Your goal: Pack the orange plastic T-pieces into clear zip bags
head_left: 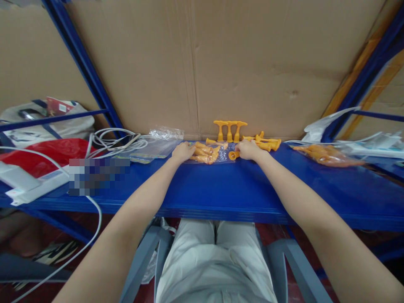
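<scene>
My left hand (pixel 183 152) is closed at the left edge of a clear plastic bag (pixel 222 158) on the blue shelf. Several orange T-shaped plastic pieces (pixel 205 152) lie in or on this bag; which of the two I cannot tell. Closed around another orange T-shaped piece (pixel 234 155) is my right hand (pixel 248 150), with the piece's round hollow end pointing left; its fingers hide the rest. Behind the hands, several upright orange pieces (pixel 229 131) stand in a row against the cardboard. More loose orange pieces (pixel 268 143) lie just beyond my right hand.
A filled bag of orange pieces (pixel 322 154) lies at right. Flat clear bags (pixel 151 145), coiled white cables (pixel 121 141), a red bag (pixel 53 153) and a white power strip (pixel 41 185) occupy the left. Cardboard (pixel 246 63) and blue posts (pixel 85 63) bound the shelf (pixel 221 191).
</scene>
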`<state>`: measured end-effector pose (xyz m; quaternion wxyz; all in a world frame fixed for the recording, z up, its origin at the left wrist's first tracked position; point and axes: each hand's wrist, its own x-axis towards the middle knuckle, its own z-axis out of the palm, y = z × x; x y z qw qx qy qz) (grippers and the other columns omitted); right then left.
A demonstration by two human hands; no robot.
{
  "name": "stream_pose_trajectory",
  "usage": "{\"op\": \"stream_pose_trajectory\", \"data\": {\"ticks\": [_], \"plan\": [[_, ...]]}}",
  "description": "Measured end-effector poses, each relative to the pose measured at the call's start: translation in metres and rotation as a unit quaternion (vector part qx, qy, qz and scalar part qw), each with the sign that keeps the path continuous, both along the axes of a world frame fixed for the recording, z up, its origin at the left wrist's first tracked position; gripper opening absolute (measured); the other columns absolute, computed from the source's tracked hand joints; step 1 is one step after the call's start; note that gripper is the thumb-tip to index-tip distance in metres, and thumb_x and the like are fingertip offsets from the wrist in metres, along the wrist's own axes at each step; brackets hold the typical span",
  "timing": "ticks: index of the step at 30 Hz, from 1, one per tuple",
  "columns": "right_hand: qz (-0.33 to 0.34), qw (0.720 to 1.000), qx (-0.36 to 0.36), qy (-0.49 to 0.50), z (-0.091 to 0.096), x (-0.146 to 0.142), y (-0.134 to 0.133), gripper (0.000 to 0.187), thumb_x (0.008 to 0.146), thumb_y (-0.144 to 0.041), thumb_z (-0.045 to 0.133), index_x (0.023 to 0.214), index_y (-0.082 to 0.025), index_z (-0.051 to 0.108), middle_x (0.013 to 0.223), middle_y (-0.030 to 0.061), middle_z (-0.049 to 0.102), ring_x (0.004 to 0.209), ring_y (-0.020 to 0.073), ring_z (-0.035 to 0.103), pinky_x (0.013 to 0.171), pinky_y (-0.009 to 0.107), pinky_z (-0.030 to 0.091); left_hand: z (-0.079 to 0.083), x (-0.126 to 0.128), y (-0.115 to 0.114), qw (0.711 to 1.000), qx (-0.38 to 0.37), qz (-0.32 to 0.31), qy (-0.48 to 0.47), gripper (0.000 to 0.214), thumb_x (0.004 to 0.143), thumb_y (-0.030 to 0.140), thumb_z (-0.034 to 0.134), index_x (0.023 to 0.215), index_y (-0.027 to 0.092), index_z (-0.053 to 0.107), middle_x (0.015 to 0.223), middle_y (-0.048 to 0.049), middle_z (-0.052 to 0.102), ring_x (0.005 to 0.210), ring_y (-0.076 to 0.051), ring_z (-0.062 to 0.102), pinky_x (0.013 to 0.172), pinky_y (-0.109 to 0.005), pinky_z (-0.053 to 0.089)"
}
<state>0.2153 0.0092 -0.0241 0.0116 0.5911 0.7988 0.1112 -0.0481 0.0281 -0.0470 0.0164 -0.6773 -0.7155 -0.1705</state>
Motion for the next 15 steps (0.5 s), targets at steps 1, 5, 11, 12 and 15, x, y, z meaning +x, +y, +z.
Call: {"op": "stream_pose_trajectory", "data": {"ticks": [1,5,11,12,15], "plan": [[-0.001,1.0,-0.01,-0.005,-0.0001,-0.0008,-0.0007,0.037,0.082,-0.004,0.048,0.104,-0.019,0.074,0.12,0.0153,0.069,0.122,0.0319,0.056,0.102,0.05,0.041,-0.0003,-0.0003,0.0003,1.0,0.002,0.001,0.0,0.046,0.094,0.038,0.042,0.125,0.011,0.063,0.128,-0.0167,0.066,0.12,-0.029,0.062,0.097,-0.033,0.048],[-0.005,1.0,-0.026,-0.012,-0.001,-0.0011,-0.0019,0.041,0.079,0.0,0.049,0.108,-0.017,0.072,0.119,0.0172,0.068,0.122,0.0339,0.056,0.102,0.052,0.04,-0.0018,-0.0016,0.0021,1.0,0.006,0.0,0.002,0.045,0.094,0.038,0.042,0.123,0.013,0.065,0.127,-0.0153,0.067,0.118,-0.029,0.063,0.096,-0.032,0.048],[-0.024,1.0,-0.003,-0.009,-0.0029,0.0027,0.0011,0.046,0.083,-0.002,0.045,0.124,-0.014,0.061,0.126,0.0182,0.066,0.123,0.0308,0.058,0.102,0.047,0.041,-0.0026,-0.0024,0.0034,1.0,0.007,-0.003,0.006,0.045,0.094,0.038,0.04,0.122,0.014,0.066,0.125,-0.014,0.069,0.116,-0.027,0.063,0.095,-0.031,0.048],[-0.028,1.0,0.005,0.003,-0.0032,0.0034,0.0022,0.045,0.085,-0.003,0.044,0.127,-0.013,0.059,0.127,0.0187,0.066,0.122,0.0306,0.059,0.101,0.046,0.041,-0.0025,-0.0025,0.0034,1.0,0.006,-0.002,0.006,0.045,0.094,0.038,0.04,0.122,0.014,0.066,0.125,-0.0139,0.069,0.116,-0.027,0.063,0.095,-0.031,0.049],[-0.042,0.997,0.029,0.055,-0.0042,0.0056,0.0069,0.041,0.091,-0.012,0.043,0.131,-0.01,0.054,0.127,0.0221,0.065,0.121,0.0322,0.06,0.1,0.046,0.042,-0.0027,-0.0028,0.0034,1.0,0.007,-0.003,0.004,0.045,0.093,0.038,0.041,0.121,0.014,0.066,0.123,-0.0144,0.069,0.115,-0.028,0.064,0.094,-0.032,0.049]]}}
